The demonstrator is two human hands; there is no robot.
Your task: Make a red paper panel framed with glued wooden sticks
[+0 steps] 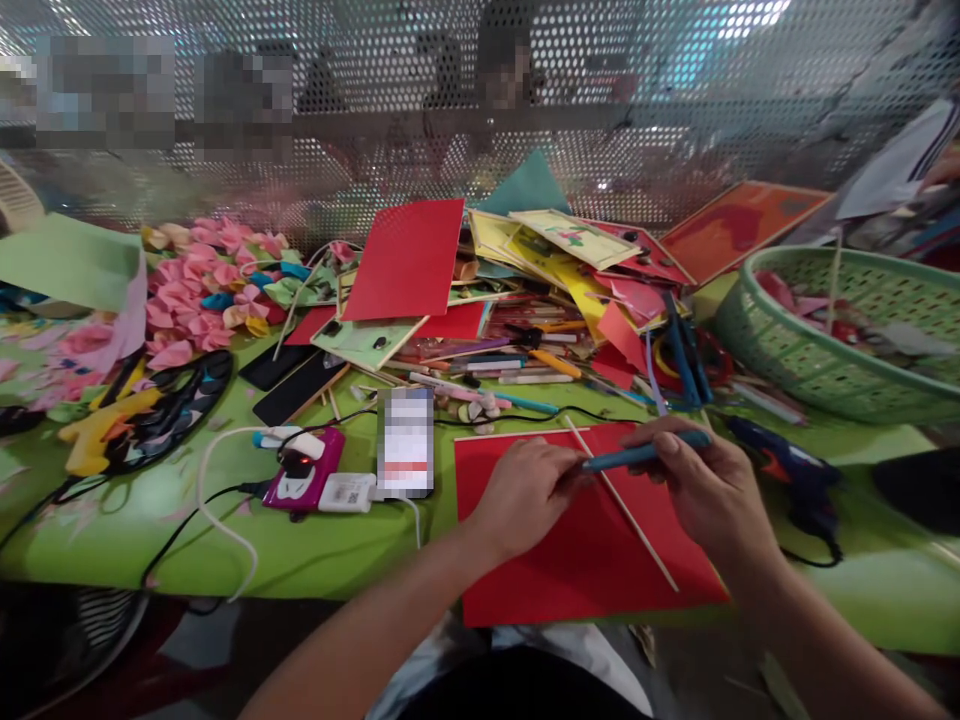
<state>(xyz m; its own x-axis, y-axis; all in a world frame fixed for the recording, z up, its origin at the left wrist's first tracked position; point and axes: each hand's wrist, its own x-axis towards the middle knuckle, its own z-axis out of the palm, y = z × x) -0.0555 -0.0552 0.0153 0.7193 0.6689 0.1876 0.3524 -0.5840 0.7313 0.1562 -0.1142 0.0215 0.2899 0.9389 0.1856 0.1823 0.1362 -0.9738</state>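
At a crowded craft bench (337, 555) covered in green, we start at ten o'clock with a pale green sheet (67, 260) and a drift of pink paper flowers (199, 290) beside it. Below them a yellow glue gun (97, 435) lies on a dark palette (184, 405). Next come a magenta power bank (304, 480) and a phone (405, 440), lying just left of the red sheet (570, 570) that fills the near edge at six o'clock. At twelve, a heap of pens and coloured card (525, 340) is topped by a propped red card (409, 255). Over the red sheet our left hand (525, 490) and right hand (712, 490) meet on a blue pen (637, 455). Its long axis runs nine to three o'clock, the right end a little higher. The left grip is pinched narrow on the nine-o'clock tip. The right grip wraps the three-o'clock half with the thumb on top, so we judge the right hand nearer the pen's middle. A thin wooden stick (626, 510) lies on the sheet beneath the pen, crossing it from eleven to five o'clock. At three o'clock a blue glue gun (780, 465) rests just beside the right hand, with a green basket (787, 350) behind it at two.
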